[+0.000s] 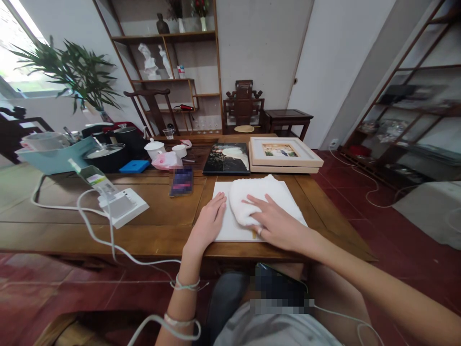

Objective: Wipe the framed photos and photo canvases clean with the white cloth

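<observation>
A white flat board or frame (288, 204) lies on the wooden table (162, 211) right in front of me. My left hand (209, 222) rests flat on its left edge, fingers stretched out. On the board lies a white folded cloth (248, 197), and my right hand (275, 222) lies on it with fingers spread, pressing it onto the board. A ring shows on that hand.
Behind the board lie a dark photo print (226, 158) and a stack of pale picture frames (284, 154). To the left sit a white power strip with cables (120, 205), a blue box (134, 166), cups, pots and a teal tray (54, 156). Shelves and chairs stand behind.
</observation>
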`<state>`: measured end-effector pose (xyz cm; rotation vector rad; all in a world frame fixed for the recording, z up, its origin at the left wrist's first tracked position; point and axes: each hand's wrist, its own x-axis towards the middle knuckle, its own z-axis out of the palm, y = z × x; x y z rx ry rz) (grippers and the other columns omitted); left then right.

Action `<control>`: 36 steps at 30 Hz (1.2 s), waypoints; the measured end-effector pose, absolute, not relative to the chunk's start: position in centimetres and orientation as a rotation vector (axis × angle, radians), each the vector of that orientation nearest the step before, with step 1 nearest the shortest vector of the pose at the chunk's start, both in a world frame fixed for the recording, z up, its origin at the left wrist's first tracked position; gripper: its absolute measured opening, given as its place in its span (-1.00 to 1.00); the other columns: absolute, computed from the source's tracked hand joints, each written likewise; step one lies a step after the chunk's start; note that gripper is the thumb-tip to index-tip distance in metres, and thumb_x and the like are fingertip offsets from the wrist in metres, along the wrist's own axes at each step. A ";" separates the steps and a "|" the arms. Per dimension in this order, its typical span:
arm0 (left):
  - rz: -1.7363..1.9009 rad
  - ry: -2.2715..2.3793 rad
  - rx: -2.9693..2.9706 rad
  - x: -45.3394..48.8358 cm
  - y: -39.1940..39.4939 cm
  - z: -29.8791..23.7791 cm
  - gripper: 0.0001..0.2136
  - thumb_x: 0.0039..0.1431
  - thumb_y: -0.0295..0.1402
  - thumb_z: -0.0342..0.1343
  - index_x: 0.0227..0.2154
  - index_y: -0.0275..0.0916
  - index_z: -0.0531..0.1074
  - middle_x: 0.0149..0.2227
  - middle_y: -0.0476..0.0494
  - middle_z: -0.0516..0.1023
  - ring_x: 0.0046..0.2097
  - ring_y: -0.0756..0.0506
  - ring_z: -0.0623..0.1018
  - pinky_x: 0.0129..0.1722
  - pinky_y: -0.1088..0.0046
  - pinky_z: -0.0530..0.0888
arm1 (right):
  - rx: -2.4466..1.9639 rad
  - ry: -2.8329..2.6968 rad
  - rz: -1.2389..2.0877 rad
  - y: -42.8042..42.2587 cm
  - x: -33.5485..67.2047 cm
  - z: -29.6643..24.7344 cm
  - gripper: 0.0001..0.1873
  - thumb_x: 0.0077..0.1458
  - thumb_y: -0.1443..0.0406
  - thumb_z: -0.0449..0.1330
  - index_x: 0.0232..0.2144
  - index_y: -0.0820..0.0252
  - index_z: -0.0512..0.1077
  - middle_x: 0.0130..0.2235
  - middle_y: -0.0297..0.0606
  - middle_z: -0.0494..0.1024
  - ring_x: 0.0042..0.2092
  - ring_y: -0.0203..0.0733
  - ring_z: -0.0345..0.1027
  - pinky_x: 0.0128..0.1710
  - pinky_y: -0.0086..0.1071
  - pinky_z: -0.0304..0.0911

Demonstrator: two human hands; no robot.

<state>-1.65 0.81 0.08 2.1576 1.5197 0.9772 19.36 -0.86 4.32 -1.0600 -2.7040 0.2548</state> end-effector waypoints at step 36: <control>0.967 1.530 2.139 -1.7 0.7 0.3 -0.60 0.29 -0.29 -0.18 0.02 -0.38 0.39 0.17 -0.30 0.33 0.23 -0.13 0.29 0.25 0.20 0.17 | -1.358 -2.625 0.016 3.4 20.7 4.2 -0.65 0.22 0.34 -0.09 -0.16 0.28 0.47 0.08 0.04 0.39 0.20 0.10 0.09 0.11 0.02 0.01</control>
